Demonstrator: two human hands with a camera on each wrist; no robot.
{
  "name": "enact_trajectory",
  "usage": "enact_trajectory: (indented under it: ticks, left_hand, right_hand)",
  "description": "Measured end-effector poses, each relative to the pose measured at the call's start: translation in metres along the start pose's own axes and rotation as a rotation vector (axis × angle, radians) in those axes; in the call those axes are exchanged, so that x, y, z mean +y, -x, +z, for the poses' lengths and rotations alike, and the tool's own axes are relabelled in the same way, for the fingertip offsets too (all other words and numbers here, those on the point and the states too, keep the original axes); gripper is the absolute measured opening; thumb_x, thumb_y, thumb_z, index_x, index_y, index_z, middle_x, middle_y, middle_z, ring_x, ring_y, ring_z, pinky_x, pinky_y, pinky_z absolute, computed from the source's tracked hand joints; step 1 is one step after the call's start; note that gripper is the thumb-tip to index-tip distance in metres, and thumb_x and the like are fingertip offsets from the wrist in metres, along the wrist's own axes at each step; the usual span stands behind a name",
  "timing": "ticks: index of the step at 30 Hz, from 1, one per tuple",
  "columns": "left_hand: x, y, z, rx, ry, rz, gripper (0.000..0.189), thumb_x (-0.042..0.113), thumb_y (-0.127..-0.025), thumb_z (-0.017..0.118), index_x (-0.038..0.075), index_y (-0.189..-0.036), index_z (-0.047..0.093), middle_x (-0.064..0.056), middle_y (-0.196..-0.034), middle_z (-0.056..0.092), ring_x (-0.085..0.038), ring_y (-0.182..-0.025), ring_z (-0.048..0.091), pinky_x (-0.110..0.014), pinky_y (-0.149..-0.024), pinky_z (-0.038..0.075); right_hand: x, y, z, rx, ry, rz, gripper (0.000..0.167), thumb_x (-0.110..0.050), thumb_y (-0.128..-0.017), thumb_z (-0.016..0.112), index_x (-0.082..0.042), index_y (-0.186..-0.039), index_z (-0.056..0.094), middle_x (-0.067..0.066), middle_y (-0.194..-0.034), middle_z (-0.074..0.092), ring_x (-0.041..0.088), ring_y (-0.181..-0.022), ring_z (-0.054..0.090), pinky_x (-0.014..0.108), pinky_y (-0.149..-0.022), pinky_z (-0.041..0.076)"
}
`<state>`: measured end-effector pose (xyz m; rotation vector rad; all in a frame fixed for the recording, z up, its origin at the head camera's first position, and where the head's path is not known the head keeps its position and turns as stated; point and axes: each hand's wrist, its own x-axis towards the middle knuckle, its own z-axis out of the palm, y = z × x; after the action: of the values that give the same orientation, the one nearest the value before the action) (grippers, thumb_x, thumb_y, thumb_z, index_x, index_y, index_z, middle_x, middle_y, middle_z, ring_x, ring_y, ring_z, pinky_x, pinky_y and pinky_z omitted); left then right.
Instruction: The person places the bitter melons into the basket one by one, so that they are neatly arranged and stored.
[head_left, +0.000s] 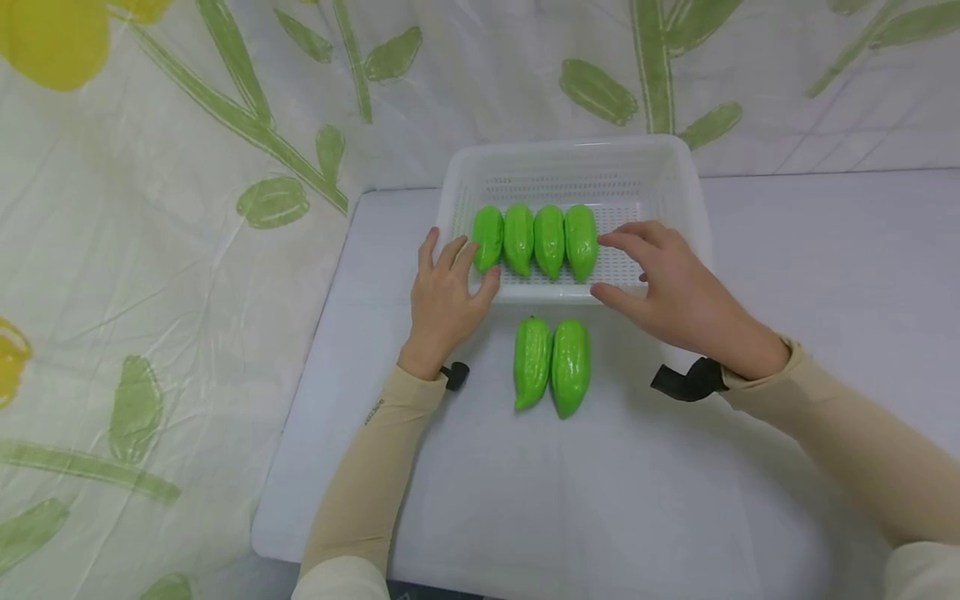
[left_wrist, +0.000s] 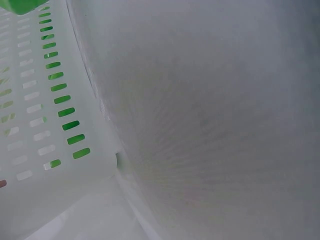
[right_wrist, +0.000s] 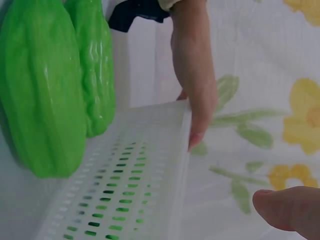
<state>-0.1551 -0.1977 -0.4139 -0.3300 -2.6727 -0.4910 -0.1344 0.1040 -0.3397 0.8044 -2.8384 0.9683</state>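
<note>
Several glossy, ridged green bitter melons stand side by side in a white plastic basket [head_left: 551,293]. My left hand [head_left: 446,292] lies at the basket's front left corner, fingers spread, the fingertips close to the leftmost melon [head_left: 488,237]. On the other side my right hand [head_left: 675,283] reaches over the basket with fingers extended. Its index fingertip is right beside the rightmost melon [head_left: 581,242], and the thumb is over the front rim. Two more bitter melons lie in front of the basket, a left one [head_left: 532,362] and a right one [head_left: 571,367].
A white-covered table [head_left: 637,500] bears everything, its left edge slanting past my left arm. Behind the basket hangs a floral sheet [head_left: 487,92], which also covers the left side. Black straps [head_left: 690,381] stick out at my wrists.
</note>
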Motion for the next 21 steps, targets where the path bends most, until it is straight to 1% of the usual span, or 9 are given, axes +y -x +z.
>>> enact_trajectory:
  ticks: [4, 6, 9, 11, 15, 17, 21]
  left_hand:
    - [-0.001, 0.000, 0.000, -0.012, -0.003, -0.012, 0.057, 0.044, -0.101, 0.051, 0.000, -0.135, 0.067, -0.020, -0.144, 0.062, -0.044, -0.153, 0.031, -0.055, -0.120, 0.040]
    - [-0.001, 0.001, 0.000, -0.016, -0.004, -0.011, 0.058, 0.044, -0.101, 0.051, 0.000, -0.135, 0.066, -0.020, -0.144, 0.062, -0.044, -0.153, 0.031, -0.054, -0.121, 0.039]
    - [-0.001, 0.001, 0.000, -0.017, -0.007, -0.008, 0.057, 0.043, -0.101, 0.051, 0.000, -0.135, 0.066, -0.021, -0.143, 0.063, -0.044, -0.153, 0.031, -0.052, -0.123, 0.036]
    - [0.000, 0.001, 0.001, -0.020, -0.007, -0.009, 0.057, 0.043, -0.101, 0.051, 0.000, -0.135, 0.066, -0.020, -0.144, 0.062, -0.044, -0.154, 0.030, -0.052, -0.124, 0.035]
    - [0.000, 0.001, 0.001, -0.023, -0.005, -0.014, 0.057, 0.043, -0.101, 0.051, 0.000, -0.135, 0.066, -0.020, -0.144, 0.062, -0.044, -0.154, 0.030, -0.053, -0.122, 0.037]
    - [0.000, 0.000, 0.001, -0.018, -0.005, -0.011, 0.057, 0.043, -0.101, 0.051, 0.000, -0.135, 0.066, -0.020, -0.144, 0.062, -0.044, -0.154, 0.030, -0.054, -0.121, 0.038]
    - [0.000, 0.000, 0.001, -0.006, -0.004, -0.008, 0.057, 0.043, -0.101, 0.051, 0.000, -0.134, 0.067, -0.021, -0.143, 0.063, -0.045, -0.153, 0.031, -0.055, -0.119, 0.041]
  right_hand:
    - [-0.003, 0.009, 0.006, 0.016, -0.006, -0.032, 0.056, -0.023, -0.095, 0.076, -0.001, -0.143, 0.057, 0.023, -0.147, 0.052, 0.041, -0.130, 0.050, 0.056, -0.097, 0.051]
    - [-0.005, 0.014, 0.010, 0.021, -0.009, -0.046, 0.056, -0.022, -0.094, 0.077, -0.001, -0.142, 0.058, 0.023, -0.146, 0.052, 0.042, -0.132, 0.049, 0.058, -0.101, 0.049]
    - [-0.008, 0.022, 0.018, 0.026, -0.001, -0.067, 0.056, -0.022, -0.093, 0.079, -0.002, -0.142, 0.059, 0.022, -0.145, 0.052, 0.042, -0.133, 0.049, 0.058, -0.102, 0.050]
    - [-0.011, 0.027, 0.022, 0.024, 0.005, -0.076, 0.056, -0.022, -0.092, 0.080, -0.004, -0.142, 0.060, 0.021, -0.144, 0.052, 0.041, -0.132, 0.049, 0.058, -0.099, 0.052]
    - [-0.018, 0.038, 0.030, 0.036, 0.016, -0.104, 0.055, -0.022, -0.090, 0.082, -0.007, -0.139, 0.062, 0.019, -0.142, 0.054, 0.040, -0.129, 0.052, 0.057, -0.092, 0.055]
    - [-0.020, 0.043, 0.033, 0.048, 0.015, -0.125, 0.054, -0.022, -0.090, 0.083, -0.008, -0.137, 0.064, 0.019, -0.141, 0.056, 0.039, -0.127, 0.054, 0.057, -0.092, 0.055]
    - [-0.019, 0.047, 0.039, 0.048, 0.012, -0.159, 0.054, -0.022, -0.088, 0.084, -0.007, -0.136, 0.064, 0.020, -0.139, 0.057, 0.039, -0.125, 0.056, 0.058, -0.097, 0.053]
